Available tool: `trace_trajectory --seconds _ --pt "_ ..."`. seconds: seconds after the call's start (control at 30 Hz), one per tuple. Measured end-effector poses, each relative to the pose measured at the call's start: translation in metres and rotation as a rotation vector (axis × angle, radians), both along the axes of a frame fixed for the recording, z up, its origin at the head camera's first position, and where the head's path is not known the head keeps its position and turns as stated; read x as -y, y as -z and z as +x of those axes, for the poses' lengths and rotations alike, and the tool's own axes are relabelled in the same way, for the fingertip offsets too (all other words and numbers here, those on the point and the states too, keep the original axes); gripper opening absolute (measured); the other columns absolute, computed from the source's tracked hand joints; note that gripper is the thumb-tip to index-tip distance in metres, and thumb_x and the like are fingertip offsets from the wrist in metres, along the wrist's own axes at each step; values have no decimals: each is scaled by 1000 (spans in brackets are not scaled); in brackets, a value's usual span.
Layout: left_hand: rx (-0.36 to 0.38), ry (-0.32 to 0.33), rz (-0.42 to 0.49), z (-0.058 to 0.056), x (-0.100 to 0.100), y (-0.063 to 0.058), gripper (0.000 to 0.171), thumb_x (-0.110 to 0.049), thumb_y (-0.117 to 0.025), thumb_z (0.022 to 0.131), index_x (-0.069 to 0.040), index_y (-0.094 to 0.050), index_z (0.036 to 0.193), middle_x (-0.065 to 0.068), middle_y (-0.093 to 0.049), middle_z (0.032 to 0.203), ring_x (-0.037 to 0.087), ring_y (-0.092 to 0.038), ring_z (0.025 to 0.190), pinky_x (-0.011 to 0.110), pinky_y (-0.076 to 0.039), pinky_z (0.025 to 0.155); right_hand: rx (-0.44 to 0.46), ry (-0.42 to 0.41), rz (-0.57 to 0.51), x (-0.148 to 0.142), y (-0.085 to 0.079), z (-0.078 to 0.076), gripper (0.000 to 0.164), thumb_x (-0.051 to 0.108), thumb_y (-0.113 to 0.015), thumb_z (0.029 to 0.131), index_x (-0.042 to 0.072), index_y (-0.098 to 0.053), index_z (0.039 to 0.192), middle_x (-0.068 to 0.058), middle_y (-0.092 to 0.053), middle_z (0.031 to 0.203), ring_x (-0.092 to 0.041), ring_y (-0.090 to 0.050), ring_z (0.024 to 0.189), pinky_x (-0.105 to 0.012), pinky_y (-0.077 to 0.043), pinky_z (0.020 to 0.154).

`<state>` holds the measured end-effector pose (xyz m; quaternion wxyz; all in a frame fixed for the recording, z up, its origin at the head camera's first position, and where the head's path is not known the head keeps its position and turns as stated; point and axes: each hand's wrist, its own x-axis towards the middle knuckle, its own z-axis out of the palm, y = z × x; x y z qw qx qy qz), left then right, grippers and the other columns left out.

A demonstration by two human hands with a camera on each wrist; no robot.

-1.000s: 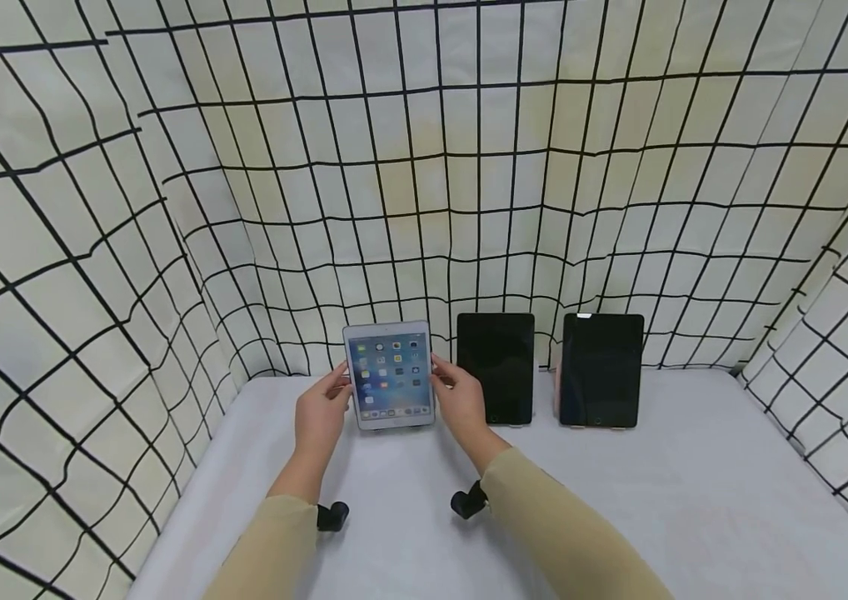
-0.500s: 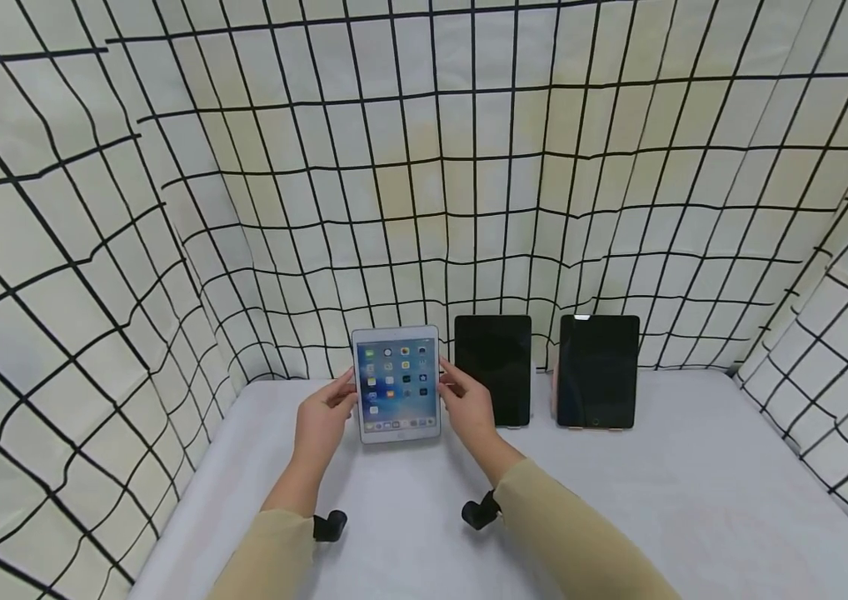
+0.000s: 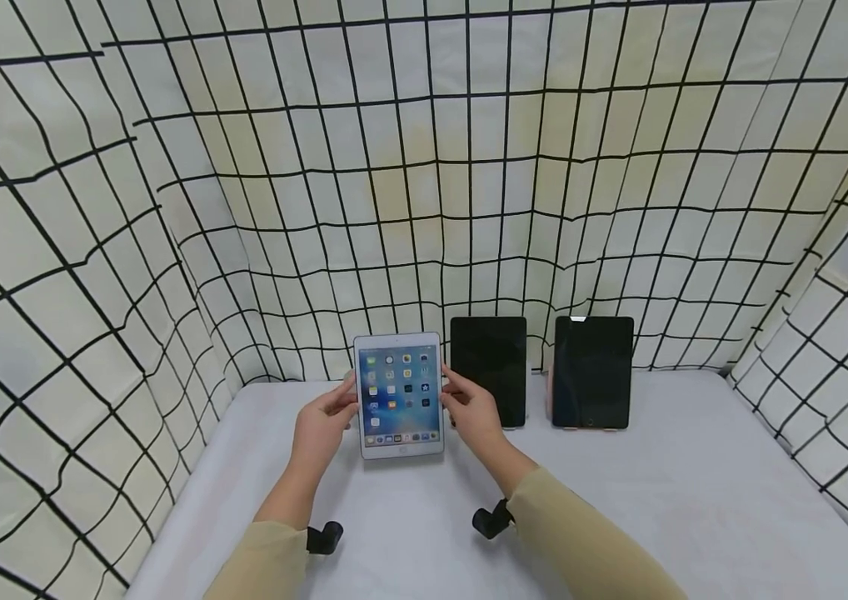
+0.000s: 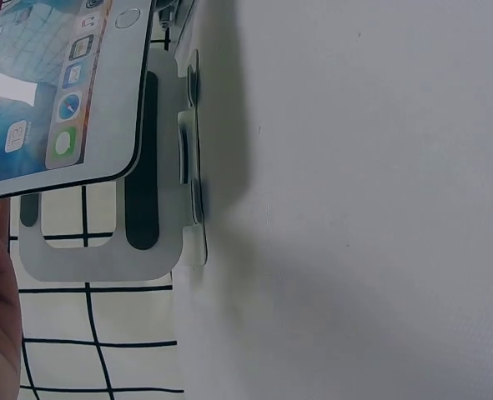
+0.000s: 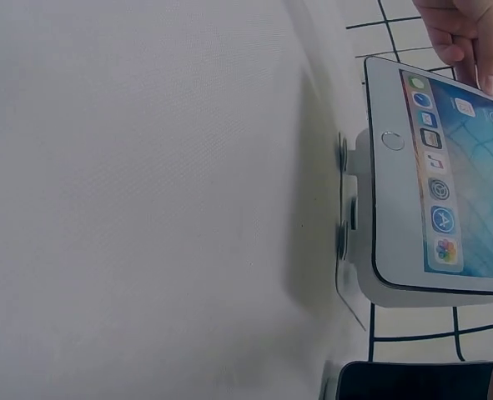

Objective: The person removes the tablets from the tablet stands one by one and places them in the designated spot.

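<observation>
Both hands hold a white tablet (image 3: pixel 400 397) upright by its side edges, its screen lit with app icons. My left hand (image 3: pixel 322 421) grips the left edge and my right hand (image 3: pixel 473 408) the right edge, thumbs toward the front. In the left wrist view, a grey metal tablet stand (image 4: pixel 100 265) with dark pads stands behind the tablet, and a gap shows between the two. The right wrist view shows the tablet's home button end (image 5: pixel 394 140) in front of the same stand.
Two black tablets with dark screens, one (image 3: pixel 489 371) just right of my right hand and another (image 3: pixel 592 372) farther right, lean upright on stands. White cloth (image 3: pixel 664 508) covers the table. A white wall with a black grid (image 3: pixel 394 200) rises behind and at both sides.
Both hands have drawn the white tablet away from its stand, toward me and slightly right. The two black tablets stay on their stands while the head view shifts a little.
</observation>
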<state>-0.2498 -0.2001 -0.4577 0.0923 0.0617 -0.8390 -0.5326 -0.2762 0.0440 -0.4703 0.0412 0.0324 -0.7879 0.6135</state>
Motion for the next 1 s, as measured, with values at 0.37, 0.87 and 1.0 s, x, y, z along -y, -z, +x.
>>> trace_trajectory --seconds 0.37,0.87,1.0 --pt "40 6 45 8 0 4 45 -15 -66 96 -22 -58 141 10 -69 117 34 -64 98 28 -54 73 55 -52 0 -7 -4 9 52 10 -65 96 33 -56 142 -4 -62 109 -23 -62 94 -37 -57 78" --pt "74 40 62 18 -6 -2 46 -13 -65 97 -20 -57 141 12 -70 116 34 -64 100 23 -52 68 122 -83 -27 -17 -6 15 52 10 -66 96 31 -56 142 -5 -62 109 -39 -61 98 -30 -53 70" --pt "86 51 83 18 -5 -2 46 -13 -66 96 -21 -57 141 10 -70 116 35 -63 99 23 -52 68 127 -85 -19 -18 -8 16 52 10 -66 95 30 -56 142 -5 -63 108 -39 -61 98 -30 -53 69"
